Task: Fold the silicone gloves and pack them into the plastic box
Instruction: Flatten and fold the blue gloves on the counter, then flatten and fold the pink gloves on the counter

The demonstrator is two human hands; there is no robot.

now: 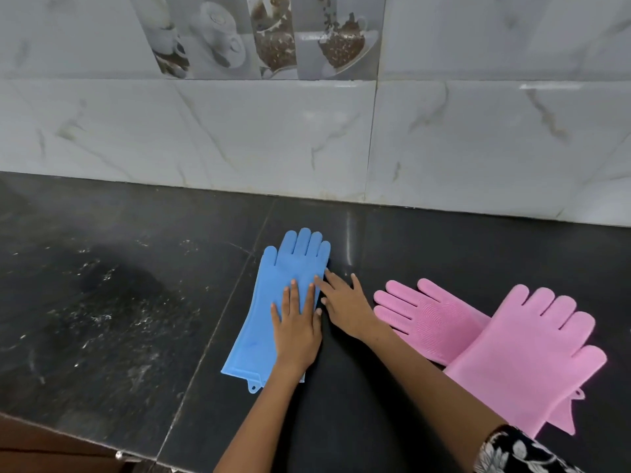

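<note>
Location: domestic kitchen. Indicators: dark polished stone countertop [102,302]; marble-pattern wall tiles [239,131] behind it; decorative tiles [266,35] at far centre depicting coffee cups and beans.

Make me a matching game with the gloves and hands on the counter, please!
Things:
1. blue glove
2. smooth pink glove
3. bristly pink glove
4. left hand

Descriptions:
A. partly under another glove
B. pressing flat on the blue glove
C. on top, nearest the right edge
D. fingers pointing toward the tiled wall, under both hands

Pairs: 1-D, 2-C, 3-A, 4-B
</note>
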